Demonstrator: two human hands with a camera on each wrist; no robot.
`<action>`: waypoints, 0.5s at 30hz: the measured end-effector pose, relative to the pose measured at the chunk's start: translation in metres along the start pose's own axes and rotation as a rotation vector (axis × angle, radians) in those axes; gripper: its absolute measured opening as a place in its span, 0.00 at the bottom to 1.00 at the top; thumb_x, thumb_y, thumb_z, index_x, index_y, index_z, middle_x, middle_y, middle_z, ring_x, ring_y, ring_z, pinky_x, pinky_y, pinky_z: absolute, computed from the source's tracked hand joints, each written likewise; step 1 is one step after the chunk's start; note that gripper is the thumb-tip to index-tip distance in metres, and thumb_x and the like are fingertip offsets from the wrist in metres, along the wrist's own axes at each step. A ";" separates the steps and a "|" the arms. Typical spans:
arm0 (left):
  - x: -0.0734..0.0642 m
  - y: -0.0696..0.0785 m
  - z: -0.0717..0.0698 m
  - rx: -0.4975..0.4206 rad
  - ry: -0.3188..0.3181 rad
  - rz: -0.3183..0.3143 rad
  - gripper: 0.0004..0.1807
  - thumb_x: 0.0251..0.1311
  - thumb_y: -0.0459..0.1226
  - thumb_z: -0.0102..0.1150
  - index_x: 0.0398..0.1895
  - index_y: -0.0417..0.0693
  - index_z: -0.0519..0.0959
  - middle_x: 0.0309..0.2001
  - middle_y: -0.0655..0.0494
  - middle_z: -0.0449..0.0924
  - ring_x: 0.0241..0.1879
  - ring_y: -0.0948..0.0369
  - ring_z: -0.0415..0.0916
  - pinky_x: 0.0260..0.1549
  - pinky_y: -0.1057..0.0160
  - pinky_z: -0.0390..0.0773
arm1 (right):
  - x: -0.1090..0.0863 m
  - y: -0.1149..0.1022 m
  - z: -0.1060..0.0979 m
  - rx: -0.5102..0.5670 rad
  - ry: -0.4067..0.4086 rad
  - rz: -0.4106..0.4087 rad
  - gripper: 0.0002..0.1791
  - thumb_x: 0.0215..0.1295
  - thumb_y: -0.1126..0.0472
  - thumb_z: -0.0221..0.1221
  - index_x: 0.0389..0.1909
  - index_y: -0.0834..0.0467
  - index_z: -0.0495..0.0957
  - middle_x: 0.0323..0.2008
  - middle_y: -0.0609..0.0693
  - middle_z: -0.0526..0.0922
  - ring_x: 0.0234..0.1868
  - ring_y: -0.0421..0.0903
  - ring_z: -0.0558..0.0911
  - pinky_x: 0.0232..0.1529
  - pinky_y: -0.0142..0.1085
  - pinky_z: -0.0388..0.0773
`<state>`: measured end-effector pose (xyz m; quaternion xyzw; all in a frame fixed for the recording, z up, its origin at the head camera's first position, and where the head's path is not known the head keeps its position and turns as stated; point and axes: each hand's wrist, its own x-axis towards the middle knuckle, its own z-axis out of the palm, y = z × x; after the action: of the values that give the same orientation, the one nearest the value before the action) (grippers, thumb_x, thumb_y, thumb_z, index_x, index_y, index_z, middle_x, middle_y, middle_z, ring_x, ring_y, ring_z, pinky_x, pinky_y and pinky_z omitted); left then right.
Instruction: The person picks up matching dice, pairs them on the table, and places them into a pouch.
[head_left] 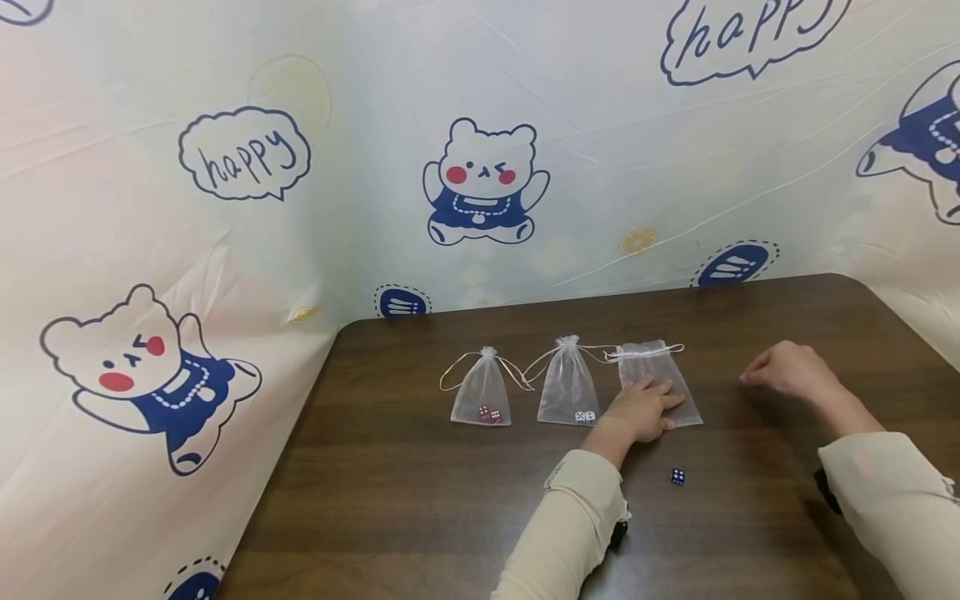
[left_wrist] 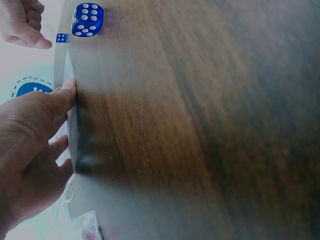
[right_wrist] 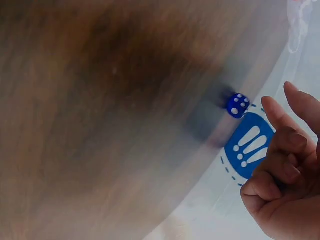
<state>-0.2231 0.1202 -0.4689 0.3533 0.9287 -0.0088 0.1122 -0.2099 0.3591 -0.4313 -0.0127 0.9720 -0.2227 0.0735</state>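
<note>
My left hand (head_left: pixel 633 408) lies with spread fingers on the rightmost sheer drawstring bag (head_left: pixel 654 357), pressing it against the table. In the left wrist view the thumb (left_wrist: pixel 67 86) touches the thin edge of that bag (left_wrist: pixel 72 120). Below this hand a blue die (head_left: pixel 678 477) with white dots sits on the wood. Farther right, my right hand (head_left: pixel 795 371) hovers over the table with nothing in its grasp. Its index finger and thumb are apart, the other fingers curled. Just off its fingertips shows a blue die (right_wrist: pixel 238 105), hidden in the head view.
Two more sheer bags stand in a row to the left: one with red dice (head_left: pixel 489 414) in it, the other with white dice (head_left: pixel 585 417). Their white drawstrings (head_left: pixel 525 382) spread over the brown table (head_left: pixel 420 500). Behind hangs a printed cloth (head_left: pixel 360 167).
</note>
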 end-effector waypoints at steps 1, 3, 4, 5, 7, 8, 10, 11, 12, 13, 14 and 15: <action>0.000 0.000 0.000 0.000 0.000 0.000 0.27 0.62 0.52 0.50 0.66 0.76 0.60 0.69 0.73 0.51 0.69 0.66 0.43 0.63 0.64 0.50 | 0.001 0.001 -0.001 -0.001 -0.009 0.015 0.14 0.55 0.53 0.61 0.30 0.60 0.85 0.37 0.65 0.82 0.42 0.72 0.73 0.35 0.55 0.71; 0.000 0.000 0.001 -0.001 -0.001 -0.001 0.27 0.62 0.52 0.50 0.66 0.76 0.60 0.69 0.73 0.50 0.69 0.66 0.43 0.63 0.64 0.50 | 0.002 0.002 -0.004 -0.004 -0.024 0.049 0.15 0.55 0.52 0.61 0.32 0.61 0.85 0.39 0.66 0.81 0.43 0.72 0.72 0.34 0.56 0.71; 0.001 0.000 0.001 -0.001 0.000 -0.002 0.28 0.62 0.52 0.50 0.66 0.76 0.60 0.69 0.73 0.50 0.69 0.66 0.43 0.63 0.64 0.50 | 0.002 0.002 -0.005 -0.006 -0.026 0.071 0.16 0.55 0.51 0.61 0.33 0.61 0.84 0.40 0.67 0.80 0.43 0.73 0.72 0.33 0.56 0.71; 0.001 0.000 0.001 -0.001 0.001 -0.002 0.28 0.62 0.52 0.50 0.66 0.76 0.60 0.69 0.73 0.50 0.69 0.66 0.43 0.63 0.64 0.50 | 0.001 0.003 -0.006 -0.007 -0.028 0.090 0.18 0.55 0.51 0.61 0.35 0.62 0.84 0.41 0.68 0.79 0.43 0.73 0.72 0.32 0.56 0.71; 0.001 0.000 0.001 -0.006 0.000 -0.005 0.28 0.62 0.52 0.50 0.65 0.76 0.60 0.69 0.74 0.50 0.69 0.66 0.43 0.63 0.64 0.49 | 0.001 0.003 -0.007 -0.011 -0.029 0.122 0.20 0.54 0.50 0.62 0.38 0.64 0.82 0.44 0.70 0.77 0.43 0.72 0.72 0.30 0.56 0.71; 0.002 -0.001 0.001 -0.008 0.000 -0.007 0.28 0.62 0.52 0.50 0.65 0.76 0.60 0.69 0.74 0.50 0.69 0.66 0.43 0.63 0.64 0.49 | 0.000 0.004 -0.007 -0.015 -0.029 0.137 0.22 0.54 0.50 0.62 0.40 0.65 0.81 0.45 0.71 0.76 0.43 0.73 0.71 0.29 0.56 0.71; 0.002 -0.001 0.001 -0.011 0.000 -0.009 0.28 0.61 0.52 0.51 0.65 0.77 0.60 0.68 0.74 0.50 0.69 0.66 0.43 0.63 0.65 0.49 | 0.000 0.004 -0.007 -0.018 -0.028 0.156 0.24 0.53 0.50 0.62 0.42 0.66 0.80 0.47 0.72 0.74 0.43 0.73 0.71 0.27 0.56 0.71; 0.002 0.000 0.001 -0.012 0.000 -0.009 0.28 0.61 0.52 0.51 0.65 0.77 0.60 0.68 0.74 0.50 0.69 0.66 0.43 0.63 0.65 0.49 | 0.000 0.005 -0.007 -0.019 -0.031 0.160 0.24 0.53 0.50 0.63 0.43 0.66 0.80 0.48 0.72 0.73 0.43 0.72 0.72 0.27 0.56 0.72; 0.001 0.000 0.001 -0.012 0.000 -0.009 0.28 0.61 0.52 0.51 0.65 0.77 0.60 0.68 0.74 0.50 0.69 0.66 0.43 0.63 0.65 0.49 | 0.000 0.005 -0.007 -0.021 -0.035 0.163 0.24 0.53 0.50 0.63 0.43 0.66 0.80 0.48 0.73 0.73 0.42 0.73 0.72 0.27 0.56 0.72; 0.001 0.000 0.001 -0.012 0.000 -0.008 0.27 0.62 0.52 0.51 0.65 0.77 0.60 0.68 0.74 0.50 0.69 0.66 0.43 0.63 0.65 0.49 | 0.000 0.006 -0.006 -0.022 -0.040 0.166 0.24 0.52 0.51 0.63 0.43 0.66 0.80 0.48 0.73 0.73 0.42 0.72 0.72 0.26 0.56 0.72; 0.001 0.000 0.001 -0.012 0.000 -0.008 0.28 0.61 0.52 0.51 0.65 0.77 0.60 0.68 0.74 0.50 0.69 0.66 0.43 0.63 0.65 0.49 | 0.000 0.007 -0.006 -0.022 -0.044 0.168 0.23 0.52 0.51 0.63 0.42 0.65 0.80 0.47 0.72 0.73 0.41 0.72 0.72 0.26 0.55 0.72; 0.001 0.000 0.001 -0.013 0.001 -0.007 0.28 0.61 0.52 0.51 0.65 0.77 0.60 0.68 0.74 0.50 0.69 0.66 0.43 0.63 0.65 0.49 | 0.001 0.007 -0.006 -0.021 -0.050 0.171 0.22 0.52 0.51 0.63 0.42 0.65 0.81 0.47 0.72 0.74 0.41 0.72 0.73 0.26 0.55 0.72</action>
<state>-0.2238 0.1210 -0.4700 0.3494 0.9300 -0.0031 0.1141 -0.2114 0.3682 -0.4294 0.0642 0.9697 -0.2052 0.1163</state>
